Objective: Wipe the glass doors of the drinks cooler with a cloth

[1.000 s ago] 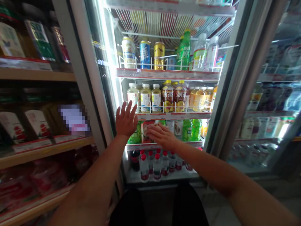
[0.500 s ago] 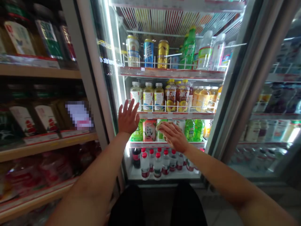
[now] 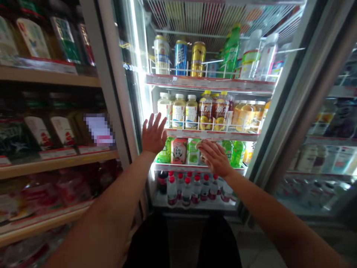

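My left hand (image 3: pixel 153 134) is raised with fingers spread, in front of the pale-capped tea bottles (image 3: pixel 178 111) at the left of the middle shelf. Whether its palm touches glass I cannot tell. My right hand (image 3: pixel 214 156) is lower and further right, its fingers together, pointing up and left. A crumpled light-brown cloth (image 3: pixel 203 159) shows under its fingers, mostly hidden by them. Behind that hand stand a green-and-white carton (image 3: pixel 192 152) and green bottles (image 3: pixel 237 153). A red drink carton (image 3: pixel 178 151) stands between the two hands.
Cans (image 3: pixel 198 59) and a green bottle (image 3: pixel 232 52) stand on the upper shelf. Red-capped water bottles (image 3: pixel 186 191) fill the cooler floor. A wooden shelf unit (image 3: pixel 55 160) with bottles is at left, and a metal door frame (image 3: pixel 301 111) at right.
My right hand has shifted slightly right and up with the cloth. My left hand stays raised and spread. The view has tilted and shifted a little.
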A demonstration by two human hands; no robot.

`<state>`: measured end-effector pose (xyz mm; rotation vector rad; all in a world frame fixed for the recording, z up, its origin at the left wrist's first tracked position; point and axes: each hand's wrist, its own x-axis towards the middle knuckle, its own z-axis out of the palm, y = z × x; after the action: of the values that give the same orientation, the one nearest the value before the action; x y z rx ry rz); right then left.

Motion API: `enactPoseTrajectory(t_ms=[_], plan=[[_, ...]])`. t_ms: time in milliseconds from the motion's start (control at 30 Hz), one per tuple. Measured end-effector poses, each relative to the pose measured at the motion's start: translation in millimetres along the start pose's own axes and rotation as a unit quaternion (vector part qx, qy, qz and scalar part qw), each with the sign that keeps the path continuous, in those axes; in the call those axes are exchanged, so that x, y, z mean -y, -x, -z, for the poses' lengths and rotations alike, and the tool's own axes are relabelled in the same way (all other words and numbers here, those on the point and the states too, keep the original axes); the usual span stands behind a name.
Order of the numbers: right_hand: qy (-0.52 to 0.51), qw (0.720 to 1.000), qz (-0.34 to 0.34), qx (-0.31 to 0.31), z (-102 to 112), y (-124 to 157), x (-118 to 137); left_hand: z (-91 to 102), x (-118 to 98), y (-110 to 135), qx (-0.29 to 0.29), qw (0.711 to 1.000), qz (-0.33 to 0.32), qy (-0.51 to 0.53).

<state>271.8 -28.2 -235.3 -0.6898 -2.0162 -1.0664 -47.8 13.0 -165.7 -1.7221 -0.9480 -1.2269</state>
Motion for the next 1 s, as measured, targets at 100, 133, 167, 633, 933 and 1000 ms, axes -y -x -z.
enactPoseTrajectory(t_ms=[100,133,167,633,933,1000], plan=[[0.012,1.000,0.004,0.001,-4,10,2,0.5,-1,0,0.019,1.000,0.020,0.012],[0.009,1.000,0.000,0.005,-4,12,4,0.6,-2,0,0.023,0.999,0.024,0.016],[0.004,1.000,-0.006,0.010,-3,12,6,0.7,-3,0,0.026,0.999,0.027,0.019],[-0.135,0.986,-0.097,-0.030,17,-22,-4,20.1,-95,11,0.110,0.985,-0.084,0.105],[-0.124,0.986,-0.102,-0.053,19,-49,-20,-9.1,-148,7,0.076,0.976,-0.154,0.134],[-0.127,0.987,-0.099,-0.025,28,-49,-27,-12.8,-151,1,0.062,0.978,-0.167,0.112]])
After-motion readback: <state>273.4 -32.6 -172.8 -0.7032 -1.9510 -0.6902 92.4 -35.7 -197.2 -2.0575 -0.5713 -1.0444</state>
